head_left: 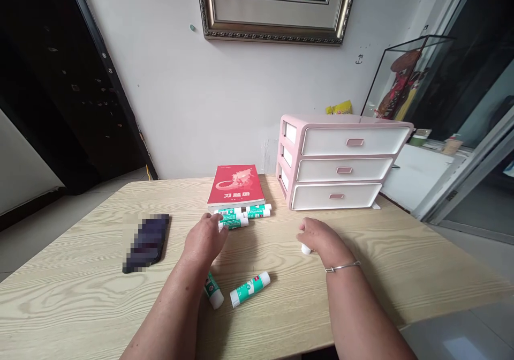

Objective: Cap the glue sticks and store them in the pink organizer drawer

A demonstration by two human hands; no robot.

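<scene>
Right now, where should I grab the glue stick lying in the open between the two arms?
Take the glue stick by its green middle, coming straight down from above, thumb and fingers on its long sides. It lies flat on the table with bare wood along both long sides, so nothing blocks that pinch.

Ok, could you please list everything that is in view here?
table: one, light wood, foreground
clustered glue sticks: about four, green and white, in front of the book
loose glue sticks: two, green and white, by the left forearm
book: one, red, back of table
drawer unit: one, pink, three white drawers, back right
phone: one, dark, left
framed picture: one, gilt, on wall
glass case: one, black-edged, far right
left hand: fingertips at the cluster
right hand: curled over a white-capped thing; silver bangle on wrist
</scene>
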